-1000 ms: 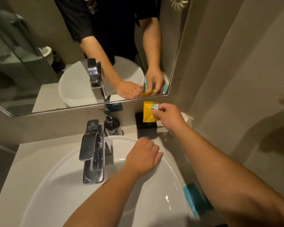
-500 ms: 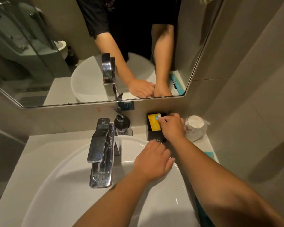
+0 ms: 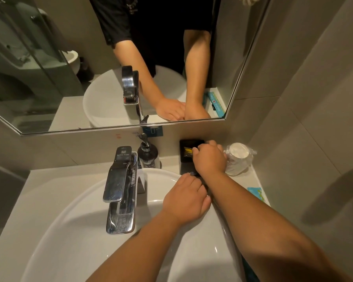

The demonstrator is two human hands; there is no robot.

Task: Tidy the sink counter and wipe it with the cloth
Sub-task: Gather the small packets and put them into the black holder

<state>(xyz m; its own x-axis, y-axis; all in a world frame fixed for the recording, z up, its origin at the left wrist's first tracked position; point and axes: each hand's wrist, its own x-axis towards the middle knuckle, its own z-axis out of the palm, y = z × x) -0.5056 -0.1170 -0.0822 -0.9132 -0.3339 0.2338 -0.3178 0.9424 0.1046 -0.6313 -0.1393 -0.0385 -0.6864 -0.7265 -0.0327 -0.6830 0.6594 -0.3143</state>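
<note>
fingers left: left hand [image 3: 186, 197] curled palm down on the back rim of the basin [image 3: 73, 237], fingers [image 3: 200, 185] bent toward the black tray's near edge; whether they hold anything, cannot tell
fingers right: right hand [image 3: 210, 158] reaches over the black tray [image 3: 186, 162], fingers [image 3: 198, 150] pinched narrow on the yellow sachet [image 3: 186, 150], pressing it into the tray
yellow sachet: lies inside the tray, mostly in shadow, only a corner shows
black tray: on the surface [image 3: 49, 180] against the back wall, between the soap pump bottle [image 3: 148, 156] and the wrapped cup [image 3: 237, 158]
wrapped cup: just right of the right hand, in clear plastic, on its side or tilted, hard to say
blue packets: blue packets [image 3: 256, 193] flat on the right strip of the surface, near the right forearm, not yet tidied
tap: tap [image 3: 119, 188] at the basin's back, left of both hands
cloth: not seen anywhere in view
step: tidying, stowing the sachet in the tray; wiping not begun
next move: probably let go of the sachet, then gather the blue packets, square the cup, find the cloth
</note>
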